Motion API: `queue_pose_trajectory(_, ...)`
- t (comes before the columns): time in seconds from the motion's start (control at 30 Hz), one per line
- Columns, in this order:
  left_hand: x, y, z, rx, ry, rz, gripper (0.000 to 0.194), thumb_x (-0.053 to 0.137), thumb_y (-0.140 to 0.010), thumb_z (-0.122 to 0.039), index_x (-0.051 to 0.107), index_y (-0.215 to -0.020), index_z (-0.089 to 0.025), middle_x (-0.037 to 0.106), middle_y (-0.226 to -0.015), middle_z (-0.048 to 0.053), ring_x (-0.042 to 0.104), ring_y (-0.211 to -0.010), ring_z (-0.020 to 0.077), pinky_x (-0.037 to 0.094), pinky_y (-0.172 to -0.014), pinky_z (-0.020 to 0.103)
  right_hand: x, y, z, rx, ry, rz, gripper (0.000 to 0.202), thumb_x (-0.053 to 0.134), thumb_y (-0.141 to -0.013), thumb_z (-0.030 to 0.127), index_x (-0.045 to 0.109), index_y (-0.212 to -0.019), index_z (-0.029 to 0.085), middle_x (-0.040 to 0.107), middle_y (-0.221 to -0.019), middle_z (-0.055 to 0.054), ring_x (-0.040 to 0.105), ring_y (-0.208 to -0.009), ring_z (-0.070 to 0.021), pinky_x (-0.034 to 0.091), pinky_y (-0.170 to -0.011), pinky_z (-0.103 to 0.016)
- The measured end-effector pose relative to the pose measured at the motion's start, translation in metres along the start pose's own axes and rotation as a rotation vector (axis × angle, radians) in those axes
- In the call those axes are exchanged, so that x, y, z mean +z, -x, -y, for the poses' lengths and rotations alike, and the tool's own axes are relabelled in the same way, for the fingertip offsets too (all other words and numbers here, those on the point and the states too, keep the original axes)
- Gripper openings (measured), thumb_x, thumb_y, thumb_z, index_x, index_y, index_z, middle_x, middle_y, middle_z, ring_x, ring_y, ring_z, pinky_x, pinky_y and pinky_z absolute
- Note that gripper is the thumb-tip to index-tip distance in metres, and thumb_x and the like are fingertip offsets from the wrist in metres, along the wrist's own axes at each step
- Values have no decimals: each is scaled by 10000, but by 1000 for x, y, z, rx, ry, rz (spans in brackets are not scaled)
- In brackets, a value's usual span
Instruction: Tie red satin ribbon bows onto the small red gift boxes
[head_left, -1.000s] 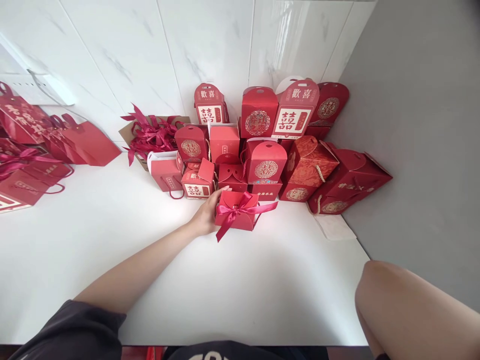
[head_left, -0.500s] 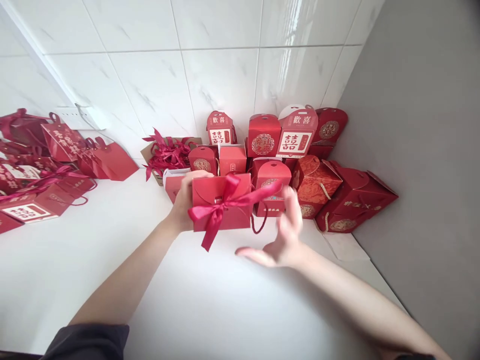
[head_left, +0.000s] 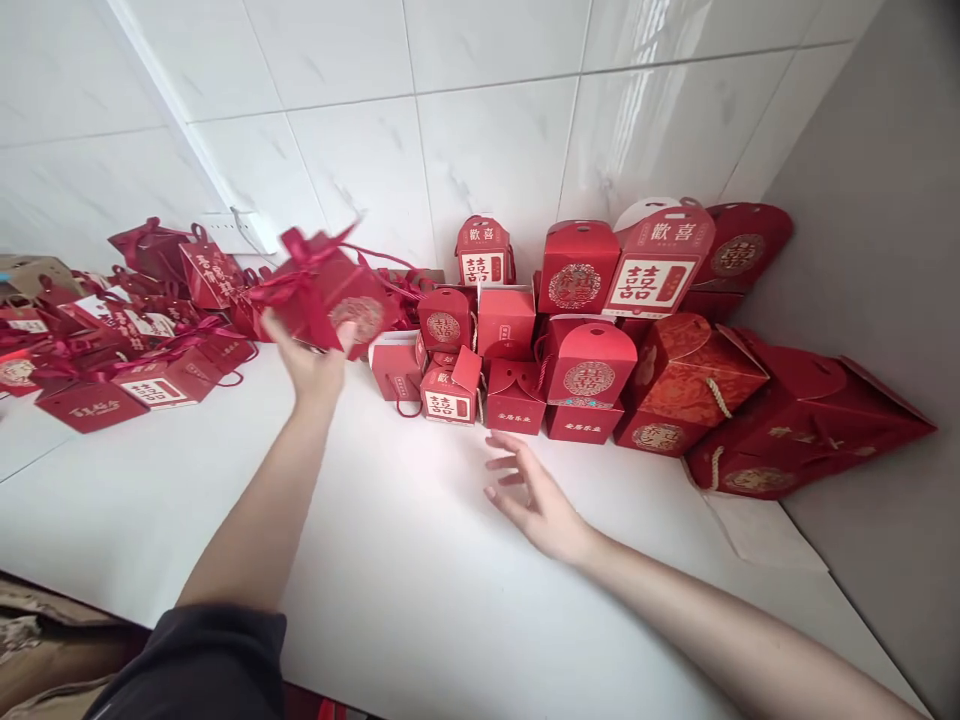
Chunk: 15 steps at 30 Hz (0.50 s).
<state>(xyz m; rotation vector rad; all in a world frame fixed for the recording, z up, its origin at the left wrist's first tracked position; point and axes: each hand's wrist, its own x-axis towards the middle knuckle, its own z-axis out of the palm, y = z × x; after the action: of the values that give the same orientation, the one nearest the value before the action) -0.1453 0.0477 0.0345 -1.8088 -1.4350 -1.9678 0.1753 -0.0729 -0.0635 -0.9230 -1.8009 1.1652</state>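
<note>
My left hand [head_left: 307, 365] grips a red gift box [head_left: 334, 300] from below, lifted above the white table toward the left. The box is tilted, with a dark pink ribbon bow [head_left: 304, 262] on top and a round gold emblem on one side; motion blurs it a little. Over the table in front of the stacked boxes hovers my right hand [head_left: 536, 500], its fingers apart and slightly curled, holding nothing. Closest to it stands a small dark red box [head_left: 515, 397] with gold lettering, beside a box with a white double-happiness panel [head_left: 450, 390].
More red boxes are stacked on the right, among them a large dark red box [head_left: 814, 425] against the grey side panel [head_left: 877, 250]. Several ribboned boxes [head_left: 165, 370] crowd the left of the white table [head_left: 390, 560]. A tiled wall [head_left: 345, 150] rises behind.
My left hand has carried the ribboned box to the left and tilted it. My right hand has drawn back, lower and away from the box. The view has turned left.
</note>
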Motion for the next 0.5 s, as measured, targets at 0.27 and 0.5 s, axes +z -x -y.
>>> queue_pose_trajectory(0.27,-75,3,123,-361,-184,-40,780,691,-739,-616,234,-1153,-138,464,-1222,71,466,-1178,203,281,-1110,617,8,-2,-21,48,55,139,362,525,-893,224,447,-1245,253,585,-1100,-71,609,-1014,-181,536,-867,-360)
queue_pose_trajectory(0.5,-106,-1,121,-317,-306,612,815,712,-510,-791,506,-1008,-179,667,-789,-20,624,-695,138,590,-671,383,10,-1,-21,12,93,160,321,521,-875,164,494,-1182,251,551,-1105,-66,580,-1029,-182,525,-870,-342)
